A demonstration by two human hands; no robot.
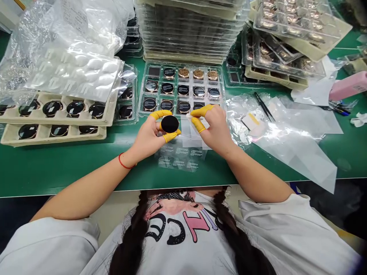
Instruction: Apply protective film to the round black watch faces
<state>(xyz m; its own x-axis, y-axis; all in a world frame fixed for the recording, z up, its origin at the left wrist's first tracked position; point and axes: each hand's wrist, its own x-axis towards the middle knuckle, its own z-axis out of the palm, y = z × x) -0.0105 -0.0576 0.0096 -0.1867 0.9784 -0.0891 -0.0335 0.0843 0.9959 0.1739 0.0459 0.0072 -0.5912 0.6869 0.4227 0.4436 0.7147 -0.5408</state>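
Head view: your left hand [147,136] pinches round black disc [169,124] by its rim between yellow finger cots [171,136], so flat face stays free of fingers. Your right hand [215,129] pinches small clear film piece [189,120]; hands close, but apart. Printed film sheet [180,157] lies below on green desk [71,172]. Tray [140,104] behind keeps round pieces apart in separate cells. Fingers hide its front row partly. Film edges hard to see; cannot tell what disc is exactly.

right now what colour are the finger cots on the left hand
The finger cots on the left hand are yellow, best seen in the head view.
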